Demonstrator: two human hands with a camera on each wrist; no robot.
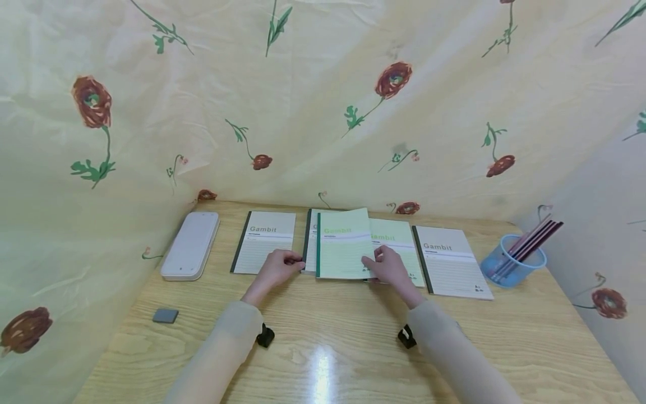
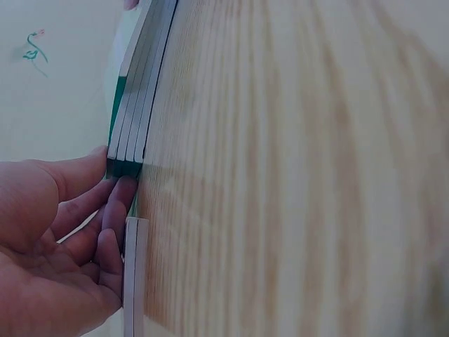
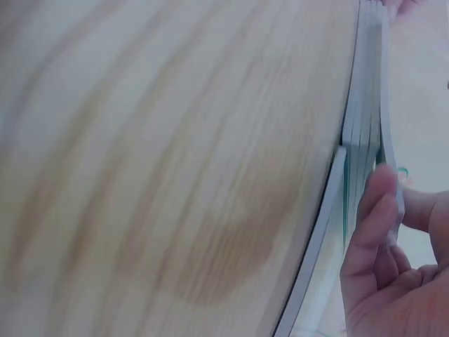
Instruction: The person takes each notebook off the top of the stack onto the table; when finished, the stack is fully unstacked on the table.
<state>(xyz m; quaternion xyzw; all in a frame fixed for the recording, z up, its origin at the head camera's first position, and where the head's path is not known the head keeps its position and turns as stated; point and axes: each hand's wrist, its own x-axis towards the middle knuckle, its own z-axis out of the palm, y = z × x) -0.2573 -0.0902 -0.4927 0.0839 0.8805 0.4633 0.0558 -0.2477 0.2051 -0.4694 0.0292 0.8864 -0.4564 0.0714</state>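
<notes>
Spanning a flowered cloth backdrop (image 1: 323, 101), wooden table (image 1: 353, 348); both hands' grips clamped on green notebook (image 1: 343, 247).

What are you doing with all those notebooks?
A person is handling a green notebook at the middle of a wooden table. The left hand holds its left edge and the right hand its right edge, over other notebooks stacked underneath. A grey notebook lies to the left, another to the right. A white case, a small eraser and a blue pencil cup sit nearby.
</notes>
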